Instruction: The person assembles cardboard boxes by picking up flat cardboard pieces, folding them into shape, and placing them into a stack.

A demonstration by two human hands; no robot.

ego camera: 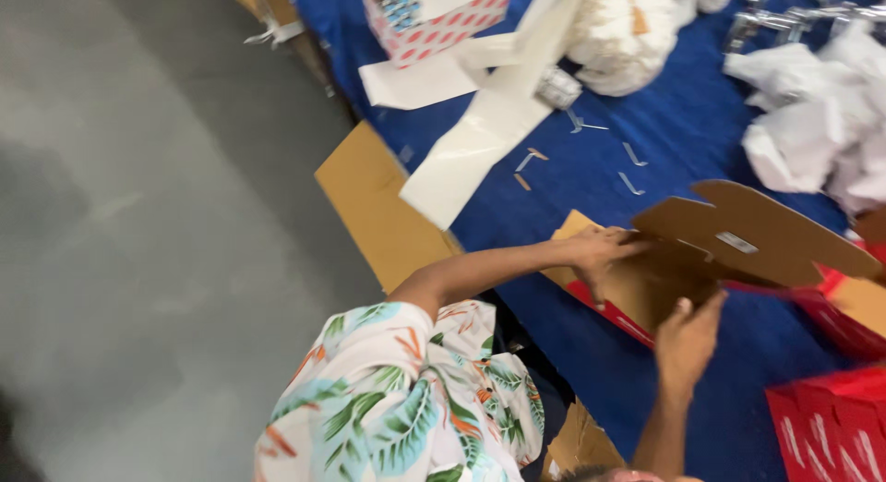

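Fingers of the left hand (600, 249) pinch the flap and the right hand (688, 339) grips the lower rim of a flat cardboard box (738, 237) near the blue table's (664, 122) front edge: light, bendable, best held by its creased edges.

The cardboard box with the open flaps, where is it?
In the head view, the cardboard box lies at the right on the blue table, between both hands, with a red box below it.
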